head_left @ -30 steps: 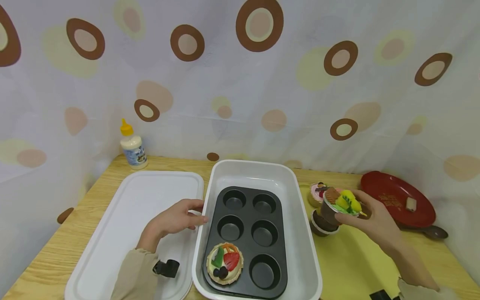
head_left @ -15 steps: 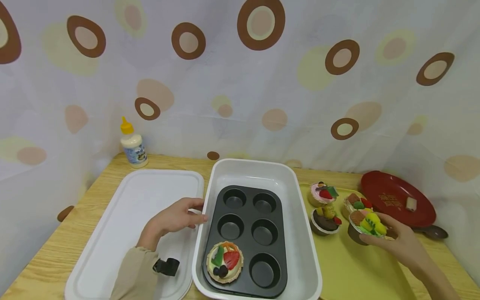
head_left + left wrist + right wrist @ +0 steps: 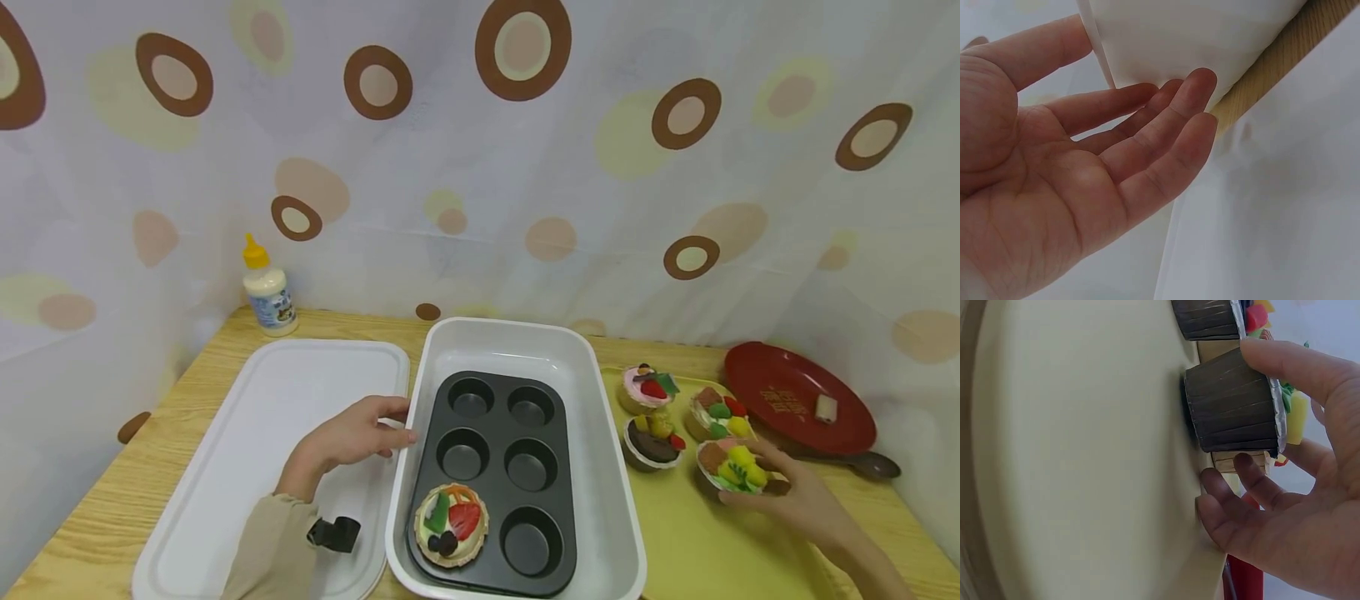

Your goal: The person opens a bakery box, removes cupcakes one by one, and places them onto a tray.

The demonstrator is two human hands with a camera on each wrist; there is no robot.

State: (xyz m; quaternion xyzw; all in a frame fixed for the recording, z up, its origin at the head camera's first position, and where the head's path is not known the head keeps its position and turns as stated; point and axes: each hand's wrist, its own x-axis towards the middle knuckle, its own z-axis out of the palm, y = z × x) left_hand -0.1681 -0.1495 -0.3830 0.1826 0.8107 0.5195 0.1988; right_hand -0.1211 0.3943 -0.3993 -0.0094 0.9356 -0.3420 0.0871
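My right hand pinches the rim of a toy cupcake with yellow fruit topping, low over the yellow tray. In the right wrist view its dark pleated wrapper leans slightly, the thumb on the near rim and the other fingers loosely bent. My left hand touches the left side of a white tub; its relaxed fingers lie along the outer wall in the left wrist view. Inside the tub sits a dark muffin pan, with a fruit-topped tart in its near left cup.
Beside the held cupcake stand a fruit tart, a chocolate cupcake and a pink-topped tart. A red plate and dark spoon lie back right. At left are a white lid and a glue bottle.
My right hand has carried the yellow-fruit cupcake right and down to the yellow tray, uncovering the chocolate cupcake and fruit tart. The left hand has stayed at the tub's side.
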